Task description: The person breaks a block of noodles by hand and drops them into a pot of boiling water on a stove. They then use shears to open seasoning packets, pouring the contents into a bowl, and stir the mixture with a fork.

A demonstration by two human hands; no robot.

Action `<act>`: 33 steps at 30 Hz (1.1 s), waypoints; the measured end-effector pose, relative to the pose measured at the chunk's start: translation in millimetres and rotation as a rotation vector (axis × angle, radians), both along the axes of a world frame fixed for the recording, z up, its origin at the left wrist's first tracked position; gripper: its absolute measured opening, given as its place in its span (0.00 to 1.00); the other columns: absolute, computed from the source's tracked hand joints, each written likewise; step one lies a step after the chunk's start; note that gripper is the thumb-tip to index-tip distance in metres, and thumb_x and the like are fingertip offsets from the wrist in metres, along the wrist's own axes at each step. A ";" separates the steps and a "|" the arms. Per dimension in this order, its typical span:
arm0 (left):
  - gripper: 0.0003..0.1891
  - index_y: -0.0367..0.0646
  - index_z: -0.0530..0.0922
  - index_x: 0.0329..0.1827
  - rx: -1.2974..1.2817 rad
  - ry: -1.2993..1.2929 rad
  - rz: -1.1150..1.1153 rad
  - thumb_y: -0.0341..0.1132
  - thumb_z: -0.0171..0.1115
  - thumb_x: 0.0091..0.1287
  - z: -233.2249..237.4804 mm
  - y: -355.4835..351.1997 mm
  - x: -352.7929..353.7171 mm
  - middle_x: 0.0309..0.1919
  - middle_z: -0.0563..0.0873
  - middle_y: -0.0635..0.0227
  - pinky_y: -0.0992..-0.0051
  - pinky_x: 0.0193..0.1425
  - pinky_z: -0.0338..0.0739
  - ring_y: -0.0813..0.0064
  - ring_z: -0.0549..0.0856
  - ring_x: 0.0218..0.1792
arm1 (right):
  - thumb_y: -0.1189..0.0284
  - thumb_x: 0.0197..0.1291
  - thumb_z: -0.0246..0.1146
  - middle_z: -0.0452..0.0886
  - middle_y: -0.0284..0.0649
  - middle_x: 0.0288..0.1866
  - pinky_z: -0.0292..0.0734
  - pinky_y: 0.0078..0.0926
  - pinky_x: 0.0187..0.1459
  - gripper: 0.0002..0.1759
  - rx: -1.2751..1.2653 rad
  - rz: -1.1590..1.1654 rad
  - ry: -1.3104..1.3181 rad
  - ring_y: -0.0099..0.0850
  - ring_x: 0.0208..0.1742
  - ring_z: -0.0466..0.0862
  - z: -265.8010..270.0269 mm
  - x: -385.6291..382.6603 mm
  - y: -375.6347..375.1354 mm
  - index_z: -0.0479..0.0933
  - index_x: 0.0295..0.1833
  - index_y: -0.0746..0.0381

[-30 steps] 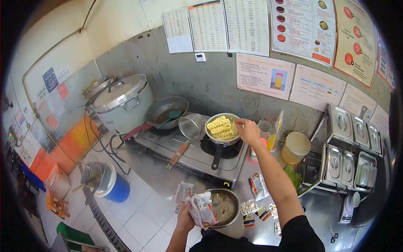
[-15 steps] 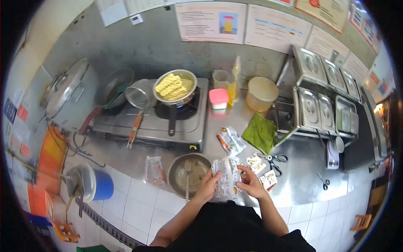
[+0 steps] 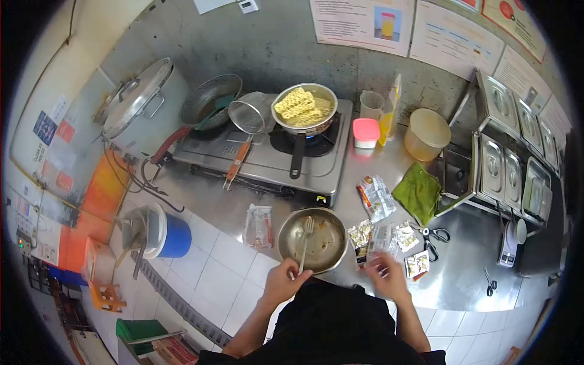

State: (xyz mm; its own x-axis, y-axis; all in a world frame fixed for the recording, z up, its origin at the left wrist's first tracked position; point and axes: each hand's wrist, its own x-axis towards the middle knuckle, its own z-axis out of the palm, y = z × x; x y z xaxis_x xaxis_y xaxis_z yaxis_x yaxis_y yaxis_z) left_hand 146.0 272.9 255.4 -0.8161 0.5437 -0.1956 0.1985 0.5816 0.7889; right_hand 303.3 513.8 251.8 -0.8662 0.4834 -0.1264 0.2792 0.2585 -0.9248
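Note:
My left hand (image 3: pixel 286 281) is at the near rim of a steel pan (image 3: pixel 328 243), its fingers closed on the handle end of a fork (image 3: pixel 306 234). The fork's tines rest inside the pan, where some brown residue shows. To the right, my right hand (image 3: pixel 389 277) is blurred at the fingertips, just below a clear crumpled wrapper (image 3: pixel 381 236). Seasoning sachets (image 3: pixel 360 236) lie around that wrapper. On the lit burner, a saucepan (image 3: pixel 296 155) holds blocks of instant noodles (image 3: pixel 299 104).
Left of the pan lies another wrapper (image 3: pixel 259 226). Scissors (image 3: pixel 433 242), a green cloth (image 3: pixel 418 193) and a printed packet (image 3: pixel 376 198) are on the right. A strainer (image 3: pixel 248 115) rests on the stove (image 3: pixel 243 163). Lidded steel containers (image 3: pixel 493 164) stand at far right.
The clear wrapper that both hands held is now on the counter among the sachets. My left hand has moved to the fork handle; my right hand has drawn back slightly. The view has shifted left.

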 end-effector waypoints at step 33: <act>0.16 0.42 0.74 0.42 0.700 -1.297 0.157 0.48 0.53 0.69 -178.2 -239.9 -64.3 0.44 0.83 0.53 0.64 0.50 0.77 0.60 0.82 0.43 | 0.72 0.60 0.59 0.83 0.45 0.38 0.78 0.36 0.36 0.07 1.036 0.120 0.562 0.44 0.36 0.83 153.5 -329.4 65.1 0.78 0.43 0.60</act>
State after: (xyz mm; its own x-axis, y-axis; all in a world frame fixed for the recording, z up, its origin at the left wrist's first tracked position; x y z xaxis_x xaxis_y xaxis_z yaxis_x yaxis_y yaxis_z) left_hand 81.7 33.0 77.2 -0.3385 0.7574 -0.5583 -0.8744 -0.0341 0.4840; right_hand -26.1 579.0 405.2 -0.7217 0.0433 0.6909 -0.1764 0.9536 -0.2441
